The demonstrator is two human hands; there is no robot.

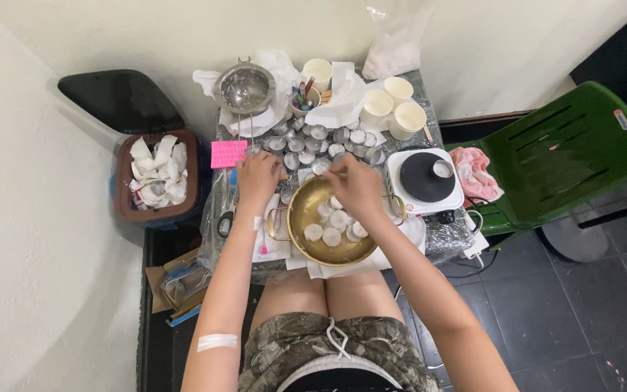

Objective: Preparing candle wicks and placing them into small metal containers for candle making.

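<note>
Working over the gold bowl (332, 218) of white wax discs on the counter (429, 94): left hand (257, 176) is pinching a small tin cup, right hand (357, 185) is gripping another, I think. Emptying cups looks underway; careful fingertip prying comes next.

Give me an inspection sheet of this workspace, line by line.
Surface: small table, crowded, paper towels under the work.
Job's things: brass bowl holding white wax discs; small metal tealight cups in rows behind it.
Clutter: strainer pot, cream cups, pink note, plastic bag.
Grippers: left hand and right hand over the bowl's far rim, fingers pinched; what they hold is hidden.
Cables: one cable hangs below the white hotplate.
Surroundings: bin of paper waste, green chair, dark tiled floor.
</note>
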